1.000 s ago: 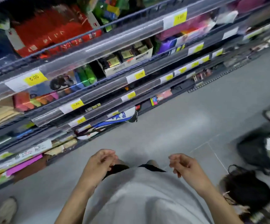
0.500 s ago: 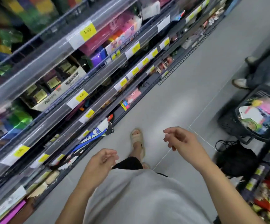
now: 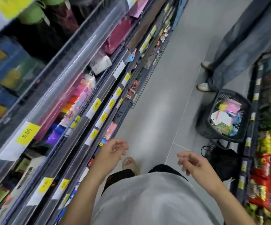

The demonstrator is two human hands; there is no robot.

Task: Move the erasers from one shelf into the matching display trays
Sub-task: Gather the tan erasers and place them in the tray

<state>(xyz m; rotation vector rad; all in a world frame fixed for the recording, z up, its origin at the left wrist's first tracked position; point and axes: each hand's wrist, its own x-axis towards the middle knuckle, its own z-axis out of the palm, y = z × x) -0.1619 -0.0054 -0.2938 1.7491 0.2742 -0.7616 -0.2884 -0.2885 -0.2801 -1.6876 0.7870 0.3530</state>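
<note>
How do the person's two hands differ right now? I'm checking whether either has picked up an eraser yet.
The left hand is loosely curled and hangs close beside the shelf edge, whereas the right hand has looser, spread fingers and hangs over the open floor. The left hand is raised further forward than the right hand. Both are bare, empty and touch nothing.

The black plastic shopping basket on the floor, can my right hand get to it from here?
Probably not without stepping or bending. The right hand hangs empty at waist height, while the black plastic shopping basket sits on the floor ahead and to the right; nothing blocks the way.
</note>
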